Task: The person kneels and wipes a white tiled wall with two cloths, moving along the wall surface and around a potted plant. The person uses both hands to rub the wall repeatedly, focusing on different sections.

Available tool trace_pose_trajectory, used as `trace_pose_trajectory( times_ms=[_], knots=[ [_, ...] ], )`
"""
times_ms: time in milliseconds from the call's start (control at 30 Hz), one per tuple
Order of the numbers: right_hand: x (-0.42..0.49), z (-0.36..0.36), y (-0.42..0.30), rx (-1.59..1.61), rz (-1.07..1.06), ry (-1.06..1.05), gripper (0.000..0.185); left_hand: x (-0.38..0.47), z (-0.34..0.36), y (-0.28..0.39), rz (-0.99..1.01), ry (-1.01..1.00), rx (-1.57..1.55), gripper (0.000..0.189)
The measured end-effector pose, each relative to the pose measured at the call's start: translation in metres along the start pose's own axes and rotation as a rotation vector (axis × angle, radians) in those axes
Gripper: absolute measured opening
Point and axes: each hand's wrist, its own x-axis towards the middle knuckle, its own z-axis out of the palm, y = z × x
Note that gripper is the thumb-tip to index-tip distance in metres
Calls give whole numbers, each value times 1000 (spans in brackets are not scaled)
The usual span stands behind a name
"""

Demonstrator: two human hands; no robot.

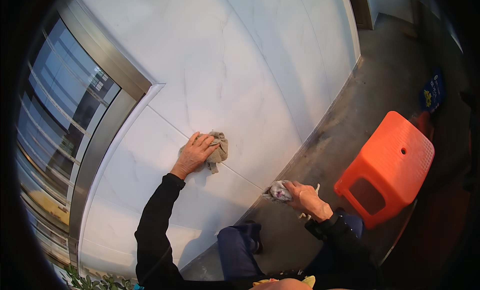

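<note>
My left hand (194, 154) presses a crumpled brown-grey cloth (219, 149) flat against the white marbled wall tiles (240, 87). The cloth lies across a tile joint, with one end hanging below my fingers. Lower and to the right, my right hand (308, 200) grips a bunched whitish rag (278, 191) with a purplish patch. That rag is close to the foot of the wall; whether it touches the tiles I cannot tell. Part of it is hidden inside my fist.
An orange plastic stool (393, 159) stands on the grey floor (318, 155) to my right. A metal-framed window (101, 50) with bars is set in the wall at left. Green leaves (93, 282) show at lower left, and a blue printed item (433, 91) lies beyond the stool.
</note>
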Motion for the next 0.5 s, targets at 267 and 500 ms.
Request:
trace_pose_trajectory(
  times_ms=[267, 500],
  knots=[
    [5, 0, -3, -6, -10, 17, 50, 101, -95, -134, -433, 312, 409, 55],
    [8, 2, 0, -15, -19, 36, 51, 141, -48, -105, -553, 416, 243, 58]
  ],
)
